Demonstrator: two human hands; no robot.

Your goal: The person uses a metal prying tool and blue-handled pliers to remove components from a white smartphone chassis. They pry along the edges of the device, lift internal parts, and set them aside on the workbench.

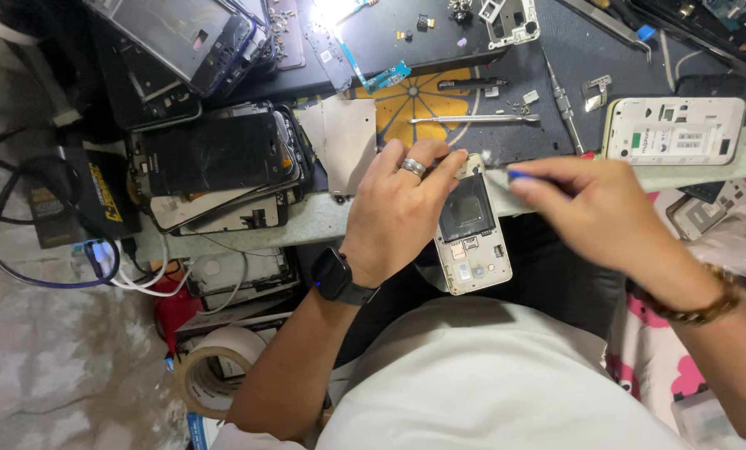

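My left hand point(398, 208), with a ring and a black wrist watch, grips an opened white phone point(471, 229) by its left edge and holds it over my lap at the bench's front edge. The phone's back is off, showing a dark battery bay and small metal parts. My right hand point(598, 212), with a gold bracelet, is closed around a thin tool with a blue grip point(516, 175). The tool's tip points at the phone's top end.
A stack of dark phone screens and frames point(219, 162) lies left of my hands. Screwdrivers point(473, 119), tweezers, screws and small parts lie on the dark mat point(556, 50) behind. Another white phone back point(673, 131) sits at right. A tape roll point(215, 367) and cables point(48, 258) lie lower left.
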